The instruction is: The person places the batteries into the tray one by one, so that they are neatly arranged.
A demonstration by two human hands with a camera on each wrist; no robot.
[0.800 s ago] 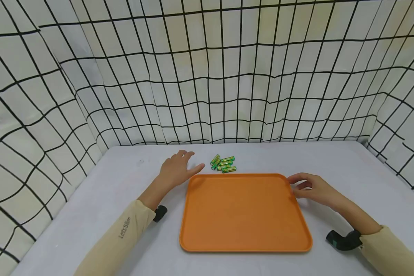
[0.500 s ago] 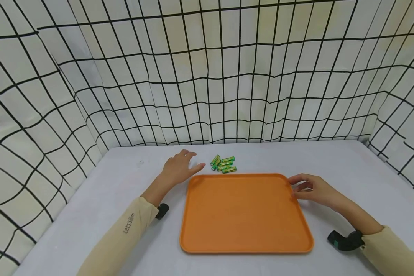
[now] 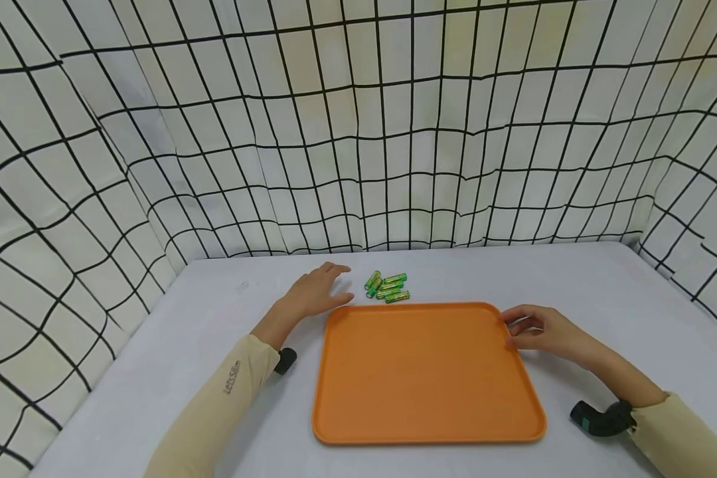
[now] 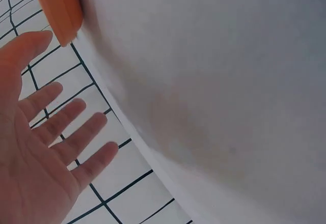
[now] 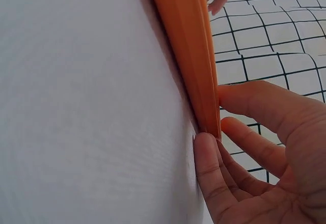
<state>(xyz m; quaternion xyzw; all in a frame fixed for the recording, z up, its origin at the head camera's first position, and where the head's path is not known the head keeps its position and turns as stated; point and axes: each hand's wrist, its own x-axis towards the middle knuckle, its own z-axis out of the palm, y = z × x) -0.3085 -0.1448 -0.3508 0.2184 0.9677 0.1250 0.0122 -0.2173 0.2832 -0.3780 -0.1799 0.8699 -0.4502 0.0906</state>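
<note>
An orange tray [image 3: 427,375] lies flat on the white tabletop. Past its far edge, several green batteries [image 3: 385,287] lie in a loose cluster. Just left of them is my left hand [image 3: 315,292], fingers spread and nothing held, its thumb close over the tray's far left corner. The palm and separated fingertips of that left hand [image 4: 46,147] show in the left wrist view. My right hand [image 3: 540,328] holds the tray's rim by the far right corner. In the right wrist view, the thumb and fingertips of this right hand [image 5: 275,147] meet the tray's edge [image 5: 191,46].
A white wall with a black grid [image 3: 394,133] rises behind the table and along both sides. Black wrist mounts [image 3: 602,418] sit at both cuffs. White tabletop [image 3: 227,299] surrounds the tray.
My left hand has shifted slightly right, its index finger now reaching closer to the batteries. My right hand stays at the tray's rim, and the batteries lie as before.
</note>
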